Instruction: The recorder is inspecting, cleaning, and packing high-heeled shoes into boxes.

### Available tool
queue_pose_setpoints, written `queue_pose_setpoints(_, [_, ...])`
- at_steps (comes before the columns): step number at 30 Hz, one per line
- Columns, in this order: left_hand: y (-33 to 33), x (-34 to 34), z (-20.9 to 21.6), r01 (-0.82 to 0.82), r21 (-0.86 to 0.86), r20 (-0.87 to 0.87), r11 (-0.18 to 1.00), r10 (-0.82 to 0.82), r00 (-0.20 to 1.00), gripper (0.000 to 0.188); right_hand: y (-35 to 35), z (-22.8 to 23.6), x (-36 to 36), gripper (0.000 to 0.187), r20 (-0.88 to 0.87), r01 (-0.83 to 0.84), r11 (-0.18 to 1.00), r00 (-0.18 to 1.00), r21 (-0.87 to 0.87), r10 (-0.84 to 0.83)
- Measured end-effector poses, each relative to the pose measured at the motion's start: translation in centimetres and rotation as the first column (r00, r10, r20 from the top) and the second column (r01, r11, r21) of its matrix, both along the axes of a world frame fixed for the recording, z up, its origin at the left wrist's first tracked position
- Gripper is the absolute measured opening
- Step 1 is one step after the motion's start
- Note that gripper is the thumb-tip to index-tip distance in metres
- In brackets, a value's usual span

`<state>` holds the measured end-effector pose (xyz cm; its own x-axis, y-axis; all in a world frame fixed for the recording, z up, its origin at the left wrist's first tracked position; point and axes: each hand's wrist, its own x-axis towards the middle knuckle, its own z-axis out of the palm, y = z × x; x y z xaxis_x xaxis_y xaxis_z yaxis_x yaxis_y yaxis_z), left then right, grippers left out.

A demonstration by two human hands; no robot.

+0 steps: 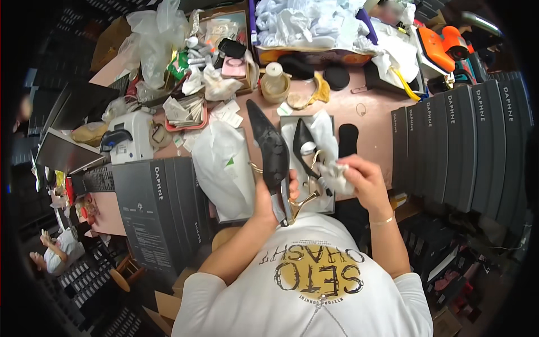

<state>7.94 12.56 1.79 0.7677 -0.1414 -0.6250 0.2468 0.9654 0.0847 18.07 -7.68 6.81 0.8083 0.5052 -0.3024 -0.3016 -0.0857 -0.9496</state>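
Note:
A black pointed-toe high-heeled shoe (273, 151) with gold trim and a gold heel lies along my left hand (268, 194), whose fingers wrap round it, toe pointing away from me. My right hand (362, 178) pinches a crumpled whitish cloth (336, 175), off to the right of that shoe. Behind the cloth, a second black pointed shoe (303, 140) lies in an open shoebox (287, 119) with white tissue paper (324, 132) and a small white ball of stuffing. To the left, more white tissue covers a grey box lid (242, 151).
Stacked dark shoeboxes stand at the right (443, 146) and left (154, 208). A white label printer (132, 137), a red tray of paper slips (186, 112), a jar (274, 84) and a box of crumpled white paper (311, 48) line the pink table. A person sits far left.

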Motion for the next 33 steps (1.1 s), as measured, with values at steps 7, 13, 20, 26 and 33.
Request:
queue_pose_setpoints(7, [-1.3,-4.4,-1.8,0.058,0.039,0.018,0.998,-0.059,0.998,0.037,2.1,3.4,-9.8,0.019,0.417,-0.155,0.957,0.874,-0.246,0.249])
queue_pose_setpoints(13, [-2.2,-5.1,-0.1,0.127,0.183,0.071,0.975,-0.142,0.987,0.027,4.1,1.8,-11.7,0.015,0.753,-0.097,0.928,0.557,-0.360,0.350])
queue_pose_setpoints(20, [-3.5,-6.4,0.0,0.056,0.413,-0.050,0.909,-0.038,0.998,0.025,5.8,0.5,-10.9,0.013,0.763,0.008,0.925,0.568,-0.379,0.308])
queue_pose_setpoints(26, [-2.5,-6.1,0.0,0.070,0.318,-0.021,0.945,-0.067,0.998,0.024,4.5,0.9,-12.2,0.014,0.759,-0.153,0.879,0.452,-0.452,0.469])
queue_pose_setpoints(33, [-2.2,-6.8,-1.6,0.055,0.412,0.005,0.910,-0.062,0.998,0.024,4.6,0.9,-12.0,0.014,0.732,-0.178,0.885,0.504,-0.431,0.458])
